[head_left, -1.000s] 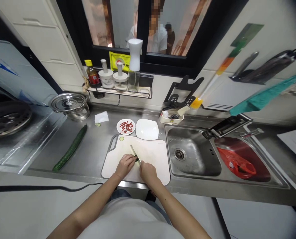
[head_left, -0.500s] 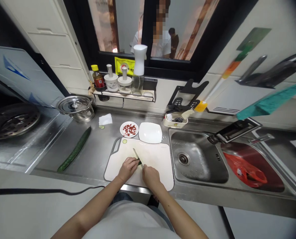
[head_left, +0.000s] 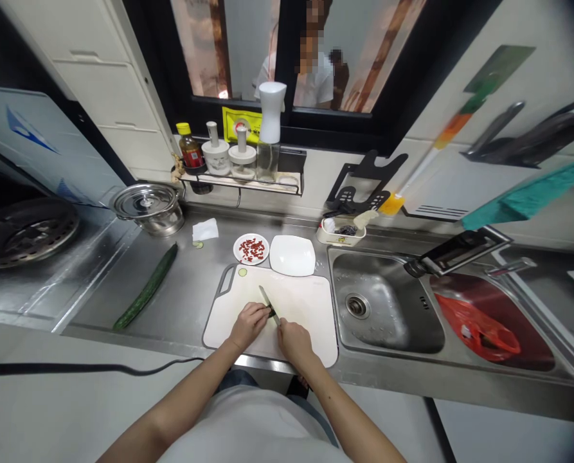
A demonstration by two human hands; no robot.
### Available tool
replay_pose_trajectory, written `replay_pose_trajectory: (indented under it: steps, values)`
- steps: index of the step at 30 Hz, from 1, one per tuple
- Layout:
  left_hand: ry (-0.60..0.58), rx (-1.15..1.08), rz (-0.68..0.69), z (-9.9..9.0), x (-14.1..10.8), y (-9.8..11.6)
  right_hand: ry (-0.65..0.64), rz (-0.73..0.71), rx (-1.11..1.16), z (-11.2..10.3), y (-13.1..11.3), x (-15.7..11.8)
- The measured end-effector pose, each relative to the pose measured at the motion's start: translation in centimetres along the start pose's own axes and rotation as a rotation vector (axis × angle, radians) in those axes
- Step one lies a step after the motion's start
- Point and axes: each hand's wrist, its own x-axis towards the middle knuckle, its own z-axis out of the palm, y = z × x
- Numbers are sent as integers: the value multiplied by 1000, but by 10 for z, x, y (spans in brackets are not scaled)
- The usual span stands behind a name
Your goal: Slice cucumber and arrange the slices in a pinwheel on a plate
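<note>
Holding one knife [head_left: 265,295] — right hand [head_left: 295,343]; left hand [head_left: 248,325] pinching one green piece [head_left: 272,312].

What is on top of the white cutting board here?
A round green slice lies near the far-left corner. The left hand holds a dark green piece against the knife in the right hand; the hands hide what lies beneath.

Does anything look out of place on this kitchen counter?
Slightly: a small pale-green piece, perhaps cucumber, lies beside the white paper on the metal counter, away from the cutting board. Nothing else stands out strongly.
</note>
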Motion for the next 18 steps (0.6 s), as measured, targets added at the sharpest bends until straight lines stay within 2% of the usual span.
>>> replay_pose_trajectory:
  steps: [18]
  values:
    - [-17, -5, -27, -4, 3, 4, -57, -16, 17, -4, -1, 6]
